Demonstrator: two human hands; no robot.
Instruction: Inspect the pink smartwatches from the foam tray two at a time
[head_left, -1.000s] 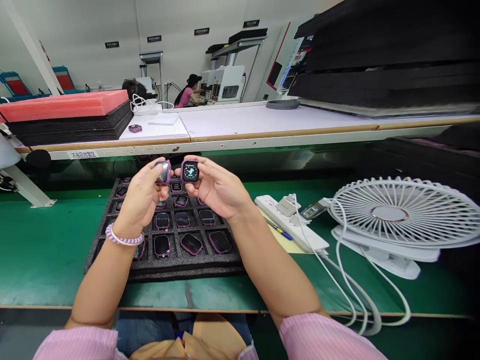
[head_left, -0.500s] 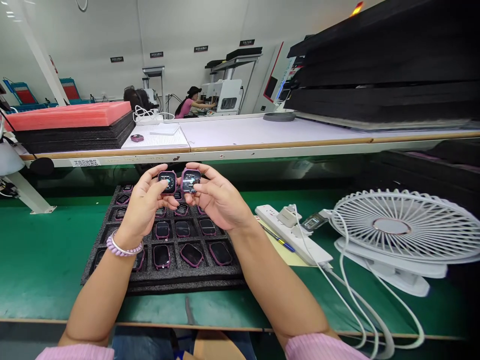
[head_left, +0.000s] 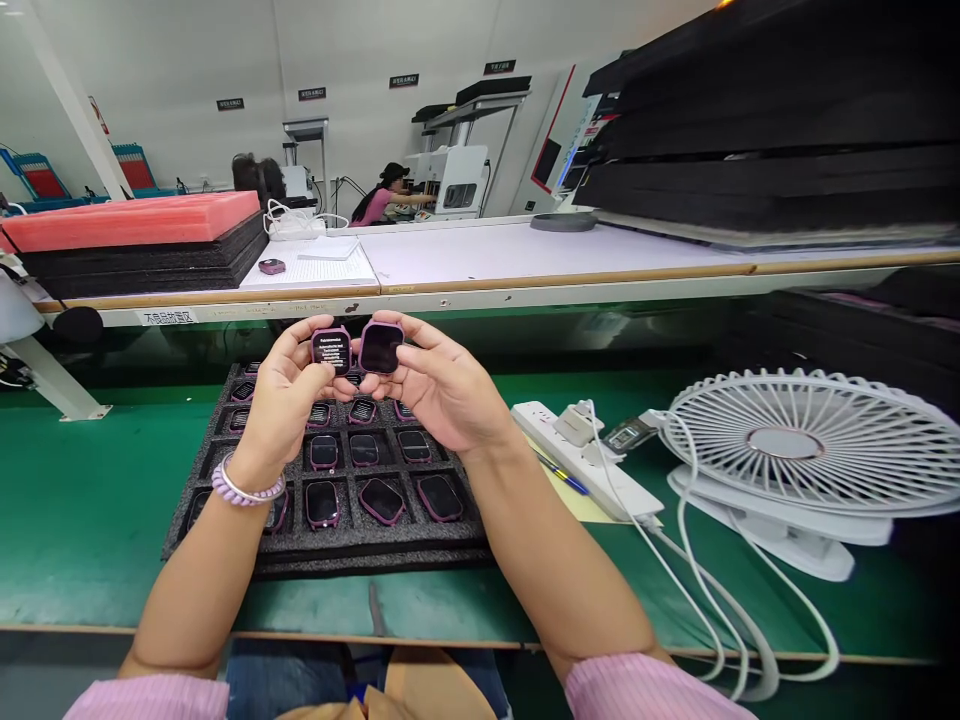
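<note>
Left of the foam tray (head_left: pixel 322 556), the green bench (head_left: pixel 82 510) lies open up to the white post (head_left: pixel 64 383). The strip in front of the tray is free too, between forearms (head_left: pixel 191 575) slanting past its sides. Right of it, the power strip (head_left: pixel 626 494), cables (head_left: pixel 834 650) and fan (head_left: pixel 785 442) obstruct; over its far half hover the left hand (head_left: pixel 281 395) and right hand (head_left: pixel 446 395), the raised shelf (head_left: pixel 480 295) beyond.

From the wearer's head, above and behind the left hand (head_left: pixel 281 400) and right hand (head_left: pixel 450 395), the one camera faces forward and down, near enough to show both forearms (head_left: pixel 566 550), with the shelf (head_left: pixel 465 260) beyond the hands and the back wall (head_left: pixel 360 45) far past them.
</note>
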